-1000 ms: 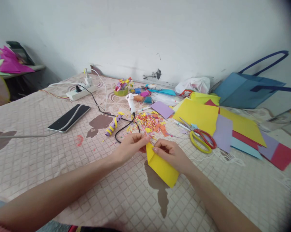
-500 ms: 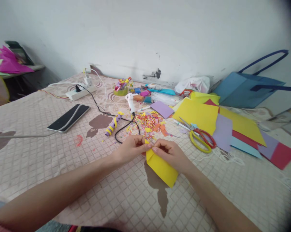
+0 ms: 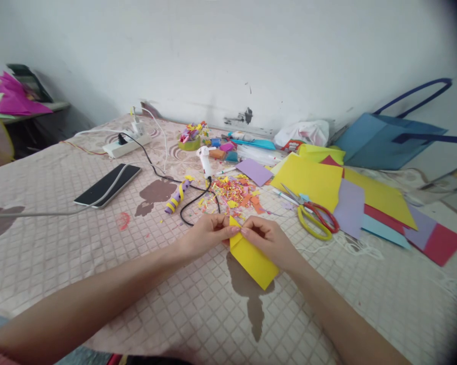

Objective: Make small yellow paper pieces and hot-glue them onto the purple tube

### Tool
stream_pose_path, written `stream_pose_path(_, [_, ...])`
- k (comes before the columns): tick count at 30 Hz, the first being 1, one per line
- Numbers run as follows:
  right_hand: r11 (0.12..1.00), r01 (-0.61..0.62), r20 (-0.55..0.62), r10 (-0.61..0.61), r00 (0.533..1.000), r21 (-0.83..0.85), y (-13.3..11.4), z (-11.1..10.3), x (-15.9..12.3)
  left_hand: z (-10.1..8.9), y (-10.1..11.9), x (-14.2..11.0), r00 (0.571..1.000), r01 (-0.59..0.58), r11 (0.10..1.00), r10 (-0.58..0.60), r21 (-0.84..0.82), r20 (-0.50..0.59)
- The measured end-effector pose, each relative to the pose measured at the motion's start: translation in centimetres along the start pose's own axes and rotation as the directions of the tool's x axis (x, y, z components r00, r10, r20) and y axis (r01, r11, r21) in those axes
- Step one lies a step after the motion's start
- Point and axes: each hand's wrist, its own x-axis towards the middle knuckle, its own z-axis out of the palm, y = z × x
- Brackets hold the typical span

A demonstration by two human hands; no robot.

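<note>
A folded piece of yellow paper (image 3: 254,261) is held between both hands above the tablecloth, its upper left end creased to a point. My left hand (image 3: 209,233) pinches the paper's left edge, thumb on top. Close beside it, my right hand (image 3: 272,241) grips the upper edge with thumb and bent fingers. The fingers under the paper are mostly hidden. Just beyond the hands lies a heap of small paper scraps (image 3: 232,192). A purple roll wrapped in a yellow strip (image 3: 178,196) rests to the left of the scraps.
Scissors (image 3: 315,215) with red and yellow handles lie right of the hands, near coloured sheets (image 3: 308,180). A white glue gun (image 3: 204,162) trails a black cord. At left are a phone (image 3: 109,186) and a power strip (image 3: 127,144). A blue bag (image 3: 388,139) stands by the wall.
The paper's lower end has shifted slightly up and left. Both hands keep their pinch, and the right thumb has moved a little along the fold.
</note>
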Motion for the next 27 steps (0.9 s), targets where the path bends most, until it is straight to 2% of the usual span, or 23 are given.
stream_pose_path(5, [0.999,0.016,-0.056,-0.018,0.998,-0.036,0.47,-0.13,0.16,0.03,-0.06,-0.07,0.996,0.072,0.997,-0.074,0.023,0.059])
stream_pose_path(7, [0.999,0.016,-0.064,-0.019,0.998,-0.040,0.61,-0.17,0.24,-0.03,-0.07,-0.11,0.995,0.066,0.996,-0.070,0.058,0.077])
stream_pose_path(12, [0.999,0.017,-0.100,-0.022,0.995,-0.050,0.64,-0.27,0.34,0.07,-0.08,-0.14,0.999,0.044,0.996,-0.045,0.073,0.016])
stream_pose_path(16, [0.998,0.011,-0.135,-0.020,0.991,-0.065,0.77,-0.47,0.34,0.26,-0.01,-0.25,0.995,0.073,0.995,-0.078,0.064,0.068])
stream_pose_path(19, [0.998,0.008,-0.141,-0.015,0.990,-0.056,0.87,-0.53,0.33,0.26,0.07,-0.35,0.995,0.062,0.994,-0.068,0.086,0.069])
stream_pose_path(24, [0.996,0.020,-0.162,-0.033,0.986,-0.086,0.81,-0.53,0.36,0.26,-0.13,-0.37,0.984,0.129,0.991,-0.132,0.036,0.121])
stream_pose_path(27, [0.997,0.007,-0.149,-0.018,0.989,-0.079,0.83,-0.54,0.40,0.20,-0.36,-0.36,0.985,0.103,0.994,-0.108,0.048,0.133])
